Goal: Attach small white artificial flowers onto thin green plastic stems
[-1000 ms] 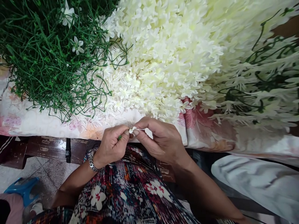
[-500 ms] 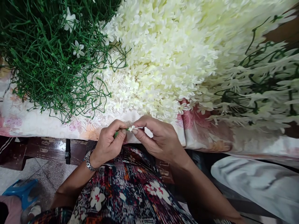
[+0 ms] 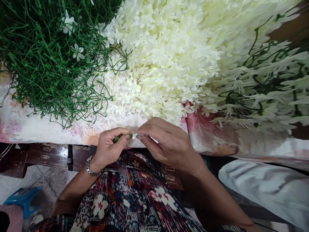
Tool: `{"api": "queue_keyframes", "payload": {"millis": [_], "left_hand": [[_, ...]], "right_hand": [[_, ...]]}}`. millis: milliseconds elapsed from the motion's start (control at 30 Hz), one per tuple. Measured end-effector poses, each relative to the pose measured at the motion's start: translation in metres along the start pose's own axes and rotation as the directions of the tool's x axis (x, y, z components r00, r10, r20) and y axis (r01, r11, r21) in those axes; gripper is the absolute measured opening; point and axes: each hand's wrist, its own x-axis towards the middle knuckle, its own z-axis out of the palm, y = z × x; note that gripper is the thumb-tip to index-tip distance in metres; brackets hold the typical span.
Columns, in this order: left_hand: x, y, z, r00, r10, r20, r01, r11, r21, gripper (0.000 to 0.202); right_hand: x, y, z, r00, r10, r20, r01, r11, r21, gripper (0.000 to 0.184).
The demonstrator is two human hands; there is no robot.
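My left hand (image 3: 111, 145) is closed in a pinch on a green plastic stem (image 3: 116, 139), whose tip points right between thumb and forefinger. At that tip sits a small white artificial flower piece (image 3: 134, 136). The thumb and forefinger of my right hand (image 3: 170, 140) meet at its right side, closed on it. Both hands are close together at the table's front edge. Beyond them lie a heap of green stems (image 3: 53, 74) at left and a large pile of pale yellow-white petals (image 3: 166, 58) in the middle.
Thin white stamens (image 3: 95, 119) lie between stems and petals. White flowers with green stems (image 3: 260, 100) are heaped at right. A flowered cloth (image 3: 43, 135) covers the table. Pale grey fabric (image 3: 263, 187) is at lower right; a blue stool (image 3: 25, 199) stands on the floor at lower left.
My right fingertips have come in against the white flower piece, and the thin white strand seen earlier between them no longer shows. My left hand has shifted slightly left. The view has moved a little.
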Motion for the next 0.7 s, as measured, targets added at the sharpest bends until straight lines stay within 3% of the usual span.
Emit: {"api": "queue_keyframes", "payload": {"millis": [267, 700], "left_hand": [[0.000, 0.000, -0.001, 0.999, 0.008, 0.035, -0.008, 1.000, -0.005, 0.016], [0.000, -0.004, 0.001, 0.998, 0.063, -0.009, -0.063, 0.997, 0.049, 0.014]], "right_hand": [[-0.002, -0.004, 0.004, 0.980, -0.198, -0.027, 0.187, 0.954, -0.235, 0.016], [-0.003, -0.002, 0.016, 0.977, -0.202, -0.075, 0.186, 0.967, -0.176, 0.020]]}}
